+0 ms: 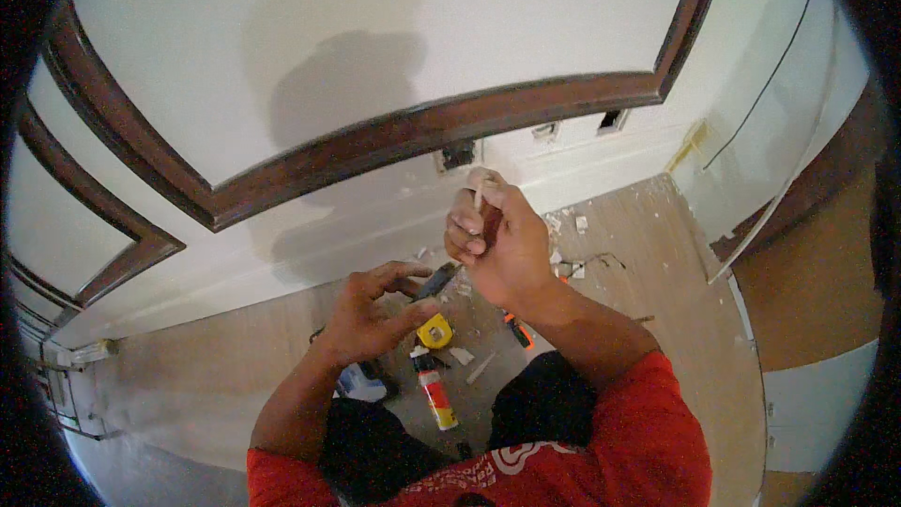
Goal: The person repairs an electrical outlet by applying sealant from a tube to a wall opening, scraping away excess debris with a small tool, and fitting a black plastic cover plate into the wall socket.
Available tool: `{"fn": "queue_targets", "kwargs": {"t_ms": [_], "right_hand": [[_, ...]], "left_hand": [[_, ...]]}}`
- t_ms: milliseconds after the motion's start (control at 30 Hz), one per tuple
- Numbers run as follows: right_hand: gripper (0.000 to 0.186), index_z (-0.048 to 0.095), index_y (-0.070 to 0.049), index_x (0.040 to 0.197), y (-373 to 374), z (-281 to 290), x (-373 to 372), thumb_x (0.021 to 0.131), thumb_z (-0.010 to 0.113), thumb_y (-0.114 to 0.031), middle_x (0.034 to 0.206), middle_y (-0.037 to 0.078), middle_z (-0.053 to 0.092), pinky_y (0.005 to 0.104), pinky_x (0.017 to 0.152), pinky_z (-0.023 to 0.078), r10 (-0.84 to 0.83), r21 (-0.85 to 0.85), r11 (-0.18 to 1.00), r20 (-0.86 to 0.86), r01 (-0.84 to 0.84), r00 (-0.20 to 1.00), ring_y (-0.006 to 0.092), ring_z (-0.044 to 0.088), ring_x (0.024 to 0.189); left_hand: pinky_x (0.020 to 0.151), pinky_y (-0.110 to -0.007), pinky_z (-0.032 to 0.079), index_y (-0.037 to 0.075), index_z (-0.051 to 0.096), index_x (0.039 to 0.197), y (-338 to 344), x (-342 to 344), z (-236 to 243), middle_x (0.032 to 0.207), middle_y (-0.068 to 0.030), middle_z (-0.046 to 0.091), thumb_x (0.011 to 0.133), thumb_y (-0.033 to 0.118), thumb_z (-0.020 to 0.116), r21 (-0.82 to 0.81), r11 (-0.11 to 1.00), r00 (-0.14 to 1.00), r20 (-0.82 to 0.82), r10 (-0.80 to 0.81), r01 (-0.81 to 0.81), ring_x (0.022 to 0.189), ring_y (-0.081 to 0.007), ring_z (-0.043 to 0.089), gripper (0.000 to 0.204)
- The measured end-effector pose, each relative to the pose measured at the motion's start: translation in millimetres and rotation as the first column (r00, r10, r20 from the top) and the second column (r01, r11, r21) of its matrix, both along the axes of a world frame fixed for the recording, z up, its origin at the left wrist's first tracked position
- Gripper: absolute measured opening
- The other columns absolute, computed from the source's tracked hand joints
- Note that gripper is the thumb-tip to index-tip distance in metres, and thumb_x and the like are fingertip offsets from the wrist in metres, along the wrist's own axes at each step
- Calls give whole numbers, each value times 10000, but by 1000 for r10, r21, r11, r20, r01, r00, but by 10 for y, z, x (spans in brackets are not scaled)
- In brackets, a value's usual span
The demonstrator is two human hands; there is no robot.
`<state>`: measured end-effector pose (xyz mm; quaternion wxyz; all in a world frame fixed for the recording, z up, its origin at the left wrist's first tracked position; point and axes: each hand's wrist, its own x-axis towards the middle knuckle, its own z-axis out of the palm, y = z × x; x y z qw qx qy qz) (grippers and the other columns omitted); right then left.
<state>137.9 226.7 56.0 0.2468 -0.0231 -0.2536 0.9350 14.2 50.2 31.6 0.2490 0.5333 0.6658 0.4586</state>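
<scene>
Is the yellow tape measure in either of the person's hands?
No, the yellow tape measure lies on the floor, near the capped end of the red, yellow and white bottle.

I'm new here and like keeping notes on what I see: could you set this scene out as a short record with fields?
Left hand: holds a dark grey object between fingers and thumb
Right hand: curled around a dark red object, exact kind unclear
Floor in front: yellow tape measure, red-and-yellow bottle, white fragments
Wall: white, with dark brown moulding and a dark opening below it
Clothing: red shirt
</scene>
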Motion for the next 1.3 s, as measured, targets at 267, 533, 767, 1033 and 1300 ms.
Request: {"fn": "queue_targets", "kwargs": {"t_ms": [267,533,767,1033,1300], "right_hand": [[103,558,-166,1021,40,109,63,987,537,-261,639,-28,409,261,487,293,-177,149,974,22,172,984,95,316,503],[225,471,-161,807,456,182,159,987,558,-264,601,-41,402,284,438,276,-509,96,859,48,504,859,103,317,470],[266,452,-157,756,996,-92,374,978,567,-245,582,-38,397,271,443,281,-575,90,818,140,568,806,102,303,450],[314,675,-15,1022,513,-1564,458,986,511,-280,778,118,682,405,643,532,34,784,186,597,-592,801,252,669,728],[340,676,-65,1172,-57,-3429,1061,851,662,-178,1044,170,711,458,870,537,54,686,-153,725,-712,687,341,691,969]], "left_hand": [[587,-366,489,31,719,1041,31,118,195,804,-178,684,916,116,712,-157,983,975,-214,60,-95,673,-174,662,152],[824,-283,521,30,739,1074,-7,6,-25,1020,-71,747,959,119,678,-10,996,993,72,92,-92,906,-160,679,158],[1034,-408,491,51,664,1173,-119,-269,-103,1185,-82,685,1009,220,608,446,860,708,689,-153,-248,1128,-220,643,242],[1089,-463,495,111,654,1143,-123,-366,-67,1178,-55,690,1009,224,599,343,789,251,937,-244,-511,1140,-248,653,183],[914,-379,607,80,602,1231,-76,-290,-85,1123,-99,708,1009,234,596,121,842,1,990,-142,-525,961,-214,713,270]]}}
